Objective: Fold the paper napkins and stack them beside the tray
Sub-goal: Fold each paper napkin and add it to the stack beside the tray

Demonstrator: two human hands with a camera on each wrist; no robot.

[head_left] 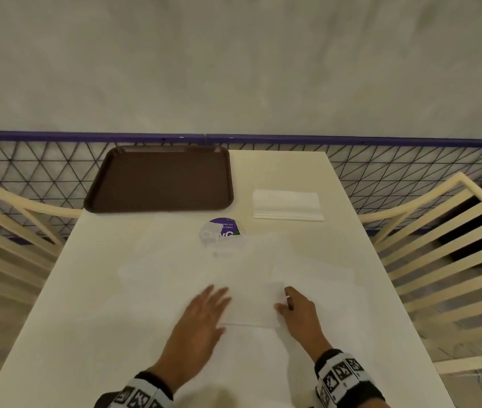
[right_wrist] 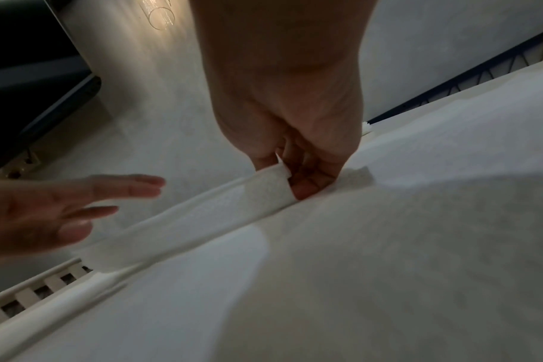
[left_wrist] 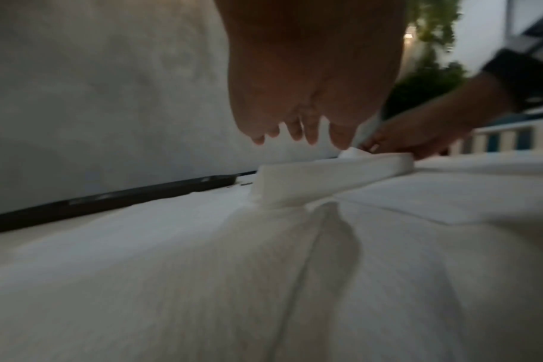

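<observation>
My right hand [head_left: 298, 309] pinches the right edge of the napkin [head_left: 251, 307] at the desk's [head_left: 110, 304] near middle; my left hand [head_left: 204, 313] lies flat, fingers spread, beside its left edge. Folded stack [head_left: 288, 205] sits right of the brown tray [head_left: 158, 179] — a purple sticker [head_left: 223, 228], partly readable "clean", between.

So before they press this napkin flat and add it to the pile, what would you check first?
1. Right hand pinches the folded napkin by its edge: ok.
2. Left hand open with straight fingers, ready to press: ok.
3. Fold lying flat: not ok, the flap is raised in the wrist views.
4. Edges lined up: cannot tell, blurred.
5. Stack sits beside the tray, with its top free: ok.
6. Loose napkins between fold and stack may snag: cannot tell.
</observation>
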